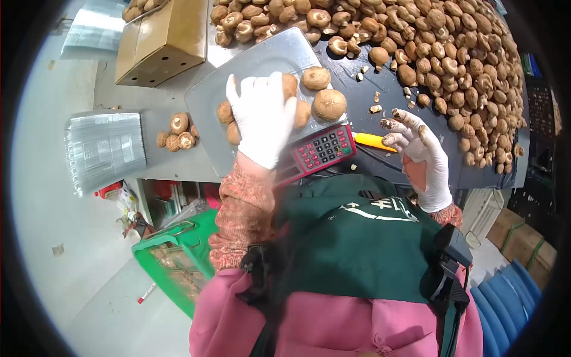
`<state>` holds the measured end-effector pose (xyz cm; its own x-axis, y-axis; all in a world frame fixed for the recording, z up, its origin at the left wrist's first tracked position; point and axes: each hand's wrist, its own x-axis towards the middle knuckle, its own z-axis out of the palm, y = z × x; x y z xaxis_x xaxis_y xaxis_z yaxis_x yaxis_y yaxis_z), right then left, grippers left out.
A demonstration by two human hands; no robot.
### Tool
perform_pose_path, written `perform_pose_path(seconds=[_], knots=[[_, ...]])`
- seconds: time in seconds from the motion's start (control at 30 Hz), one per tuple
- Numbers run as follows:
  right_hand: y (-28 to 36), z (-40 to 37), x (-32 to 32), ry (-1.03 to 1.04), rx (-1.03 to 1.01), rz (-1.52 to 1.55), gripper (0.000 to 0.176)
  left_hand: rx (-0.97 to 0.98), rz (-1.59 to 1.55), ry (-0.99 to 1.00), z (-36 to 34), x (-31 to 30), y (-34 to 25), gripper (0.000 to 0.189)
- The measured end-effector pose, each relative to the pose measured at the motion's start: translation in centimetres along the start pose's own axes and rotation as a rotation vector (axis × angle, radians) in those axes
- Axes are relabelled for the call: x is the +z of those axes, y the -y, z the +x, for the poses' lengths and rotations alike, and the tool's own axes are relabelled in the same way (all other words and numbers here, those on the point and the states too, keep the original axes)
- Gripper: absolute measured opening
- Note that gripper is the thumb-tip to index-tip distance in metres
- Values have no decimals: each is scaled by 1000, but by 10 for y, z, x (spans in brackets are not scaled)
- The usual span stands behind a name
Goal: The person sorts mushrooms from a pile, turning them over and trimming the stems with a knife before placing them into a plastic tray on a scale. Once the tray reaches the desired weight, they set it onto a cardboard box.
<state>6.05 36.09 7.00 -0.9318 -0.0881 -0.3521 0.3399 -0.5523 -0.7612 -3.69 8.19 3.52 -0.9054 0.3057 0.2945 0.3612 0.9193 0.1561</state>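
My left hand [262,122], in a white glove, reaches palm down over the metal pan of a weighing scale [262,62], its fingers spread. Several brown shiitake mushrooms lie on the pan around and under it; one large mushroom [329,105] sits at the right, and those beneath my palm are partly hidden. The scale's red keypad [324,149] faces me. Off to the right, my right hand [421,157] is raised with bent, parted fingers and nothing in them; its glove has dark-stained fingertips. Near these fingertips lies a knife with a yellow-orange handle [376,141].
A big heap of shiitake mushrooms [452,65] covers the back and right of the table. Cut stem pieces [375,109] lie before it. Leftward are a small mushroom group [179,134], stacked clear plastic trays [107,152] and a cardboard box [160,47]. A green crate [178,250] stands below.
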Motion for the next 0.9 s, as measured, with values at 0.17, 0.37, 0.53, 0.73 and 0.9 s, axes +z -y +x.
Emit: perform_pose_path(seconds=[0.17, 0.37, 0.53, 0.73, 0.9], knots=[[-2, -5, -14, -58, 1, 20, 56, -97, -98, 4, 0, -1, 4, 42], [4, -4, -22, -47, -26, 41, 56, -434, -715, -289, -12, -23, 24, 24], [-2, -2, -39, -86, -24, 85, 54, -423, -581, -375, -32, -26, 31, 28], [-4, -2, -40, -23, -19, 46, 48, -9, 17, -111, -26, 6, 7, 32], [-24, 9, -76, -166, -39, -360, 36, 12, 71, -165, -30, 15, 8, 28]])
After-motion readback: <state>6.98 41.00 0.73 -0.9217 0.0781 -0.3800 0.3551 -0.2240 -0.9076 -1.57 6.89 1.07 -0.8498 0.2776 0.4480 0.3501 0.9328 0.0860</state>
